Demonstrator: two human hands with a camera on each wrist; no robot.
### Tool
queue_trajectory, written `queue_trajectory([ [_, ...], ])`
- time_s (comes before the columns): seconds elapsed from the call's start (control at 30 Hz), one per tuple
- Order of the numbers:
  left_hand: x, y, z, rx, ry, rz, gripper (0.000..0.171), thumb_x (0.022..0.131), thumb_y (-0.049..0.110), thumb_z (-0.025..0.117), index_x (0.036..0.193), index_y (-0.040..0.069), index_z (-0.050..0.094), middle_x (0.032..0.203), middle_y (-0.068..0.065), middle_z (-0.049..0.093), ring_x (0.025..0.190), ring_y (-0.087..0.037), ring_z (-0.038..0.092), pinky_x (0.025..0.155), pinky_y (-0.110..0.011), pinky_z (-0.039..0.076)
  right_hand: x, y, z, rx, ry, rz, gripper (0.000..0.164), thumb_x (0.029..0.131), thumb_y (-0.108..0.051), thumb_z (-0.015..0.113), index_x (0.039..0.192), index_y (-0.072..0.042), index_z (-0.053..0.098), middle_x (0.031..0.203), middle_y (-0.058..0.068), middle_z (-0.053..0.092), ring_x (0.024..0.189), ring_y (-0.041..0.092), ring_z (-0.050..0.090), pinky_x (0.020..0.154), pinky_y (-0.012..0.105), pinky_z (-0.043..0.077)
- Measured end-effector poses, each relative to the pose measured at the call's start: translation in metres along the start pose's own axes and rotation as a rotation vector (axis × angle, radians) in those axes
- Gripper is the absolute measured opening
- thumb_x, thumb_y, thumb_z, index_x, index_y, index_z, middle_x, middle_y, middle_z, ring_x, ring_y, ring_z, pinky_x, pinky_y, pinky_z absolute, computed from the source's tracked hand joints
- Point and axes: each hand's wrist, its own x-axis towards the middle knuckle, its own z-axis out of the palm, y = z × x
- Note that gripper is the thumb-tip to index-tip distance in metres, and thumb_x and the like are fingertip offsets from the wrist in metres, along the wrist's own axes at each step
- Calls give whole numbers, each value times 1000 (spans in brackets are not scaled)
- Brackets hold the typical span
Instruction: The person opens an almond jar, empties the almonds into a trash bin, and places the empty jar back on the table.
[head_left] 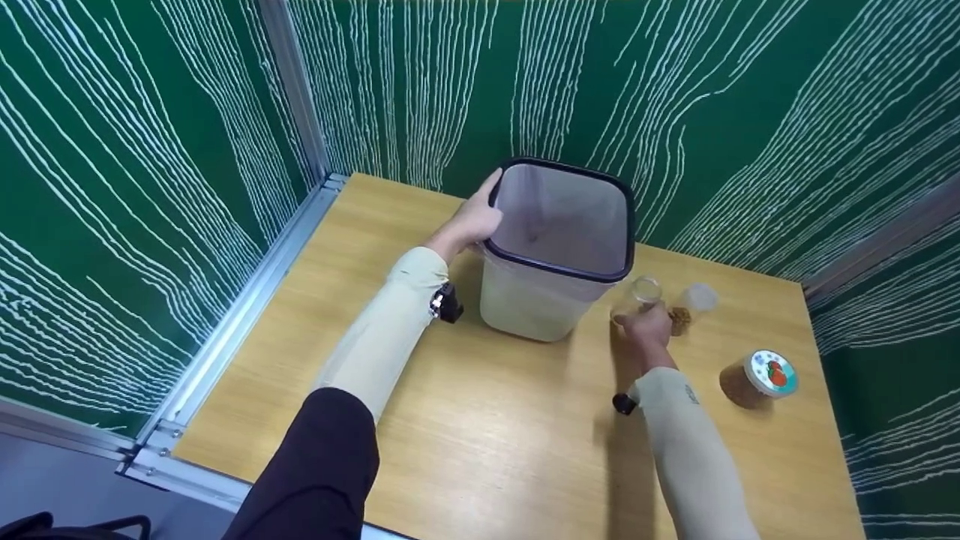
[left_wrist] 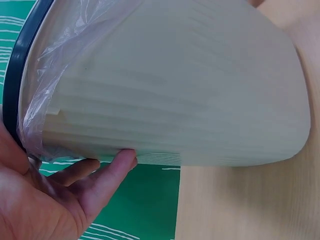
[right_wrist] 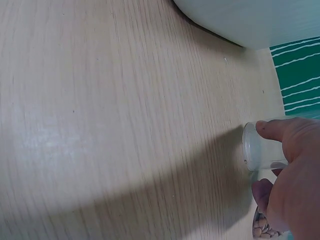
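Observation:
A whitish trash can [head_left: 536, 307] with a dark rim and a clear plastic liner stands upright on the table. My left hand [head_left: 478, 217] grips its rim at the left side, thumb over the top edge; in the left wrist view the liner [left_wrist: 42, 107] hangs over the outside below the rim [left_wrist: 17, 75]. To the right of the can, my right hand [head_left: 649, 328] holds a clear jar [head_left: 646, 289], thumb along its wall; its base [right_wrist: 251, 146] is at the tabletop. Close beside that hand stands another clear jar [head_left: 681, 319] with brown nut-like pieces inside.
A jar [head_left: 742, 384] with brownish contents and a printed lid [head_left: 773, 373] sits at the right of the wooden table [head_left: 480, 450]. Green walls [head_left: 420, 90] with white wavy lines enclose the back and sides. A metal frame [head_left: 247, 300] runs along the left edge.

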Motion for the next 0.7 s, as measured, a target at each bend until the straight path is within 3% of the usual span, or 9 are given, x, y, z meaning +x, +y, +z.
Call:
queue_trajectory([
  [0.33, -1, 0, 1, -7, 0, 5, 82, 92, -2, 36, 155, 43, 10, 160, -5, 17, 119, -26, 45, 66, -37, 55, -8, 4, 2, 46, 17, -21, 81, 83, -17, 76, 147, -4, 28, 145, 21, 40, 132, 35, 38, 109, 47, 29],
  [0.43, -1, 0, 0, -9, -18, -21, 80, 94, 0, 37, 154, 45, 9, 160, -4, 17, 109, -29, 54, 61, -38, 55, -12, 10, 3, -6, 47, -57, 80, 80, -15, 75, 145, 0, 30, 141, 24, 43, 129, 37, 41, 108, 46, 32],
  [0.57, -2, 0, -1, -14, -25, -33, 79, 95, 2, 38, 153, 48, 9, 159, -5, 18, 89, -31, 62, 56, -36, 53, -19, 18, 6, -70, 120, -78, 68, 78, -17, 70, 135, 5, 40, 128, 24, 51, 118, 39, 48, 101, 46, 37],
  [0.7, -2, -1, -2, -3, -15, -38, 78, 96, 4, 37, 153, 49, 10, 159, -4, 18, 92, -30, 62, 56, -36, 53, -27, 23, 6, -27, 204, -13, 49, 80, -18, 63, 123, 1, 50, 116, 17, 54, 105, 35, 49, 92, 46, 41],
])
